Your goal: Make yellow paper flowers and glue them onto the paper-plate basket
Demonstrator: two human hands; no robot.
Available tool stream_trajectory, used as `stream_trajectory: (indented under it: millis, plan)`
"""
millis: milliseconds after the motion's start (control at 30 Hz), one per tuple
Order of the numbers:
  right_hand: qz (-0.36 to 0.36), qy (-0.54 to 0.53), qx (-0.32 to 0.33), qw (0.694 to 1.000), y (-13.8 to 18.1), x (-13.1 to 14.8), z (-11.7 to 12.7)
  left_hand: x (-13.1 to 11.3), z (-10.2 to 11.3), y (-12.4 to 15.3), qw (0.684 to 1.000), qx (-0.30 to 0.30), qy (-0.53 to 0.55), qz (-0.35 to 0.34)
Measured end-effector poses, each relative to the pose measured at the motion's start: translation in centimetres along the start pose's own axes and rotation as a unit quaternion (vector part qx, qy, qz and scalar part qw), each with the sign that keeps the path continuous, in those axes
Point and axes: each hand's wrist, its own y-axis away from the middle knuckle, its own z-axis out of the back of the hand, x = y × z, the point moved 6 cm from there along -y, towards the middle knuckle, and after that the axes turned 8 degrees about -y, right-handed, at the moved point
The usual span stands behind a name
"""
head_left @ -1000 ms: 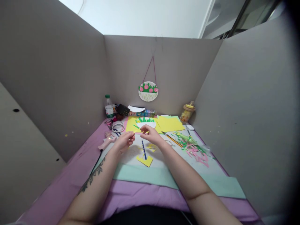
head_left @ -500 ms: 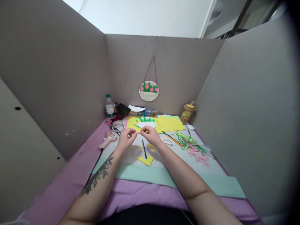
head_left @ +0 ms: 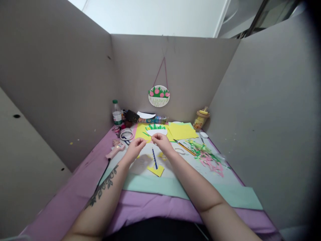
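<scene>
My left hand is raised over the white work sheet, thumb and fingertips pinched together. Just to its right, my right hand is also closed in a pinch, its fingertips a small gap away from the left ones. What either pinch holds is too small to make out. Below the hands, a blue patterned pencil lies on a cut scrap of yellow paper. Behind them is a white paper half-round with green paper leaves, resting on yellow sheets.
Green and pink paper scraps are heaped at the right, beside a yellow-and-black pencil. A pink glue gun and tape roll lie left. A bottle and cup stand behind. A flower plaque hangs on the back panel.
My hands have drawn slightly apart; their fingertips were almost touching before, with a tiny pinkish bit between them. The pencil and papers stay in place.
</scene>
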Motion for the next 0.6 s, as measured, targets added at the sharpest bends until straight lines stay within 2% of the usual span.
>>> stream_trajectory:
  millis: [67, 167, 333, 467, 600]
  plan:
    - [-0.004, -0.016, -0.021, 1.0, 0.0, -0.3, 0.1, 0.9, 0.2, -0.2, 0.998, -0.033, 0.042, 0.04]
    - [-0.015, -0.026, 0.005, 1.0, 0.3, -0.7, -1.0, 1.8, 0.1, -0.4, 0.991, -0.055, 0.098, 0.078]
    - [-0.021, -0.041, -0.005, 0.999, 1.0, -0.4, -2.3, 2.5, -0.7, -0.1, 0.979, -0.031, 0.166, 0.117]
    - [0.008, -0.02, -0.048, 0.999, 1.2, 0.3, -1.9, 2.9, -1.1, 0.0, 0.972, -0.018, 0.191, 0.134]
    - [0.021, -0.004, -0.059, 0.998, 1.3, 0.7, -1.7, 3.2, -1.3, 0.0, 0.969, -0.009, 0.204, 0.142]
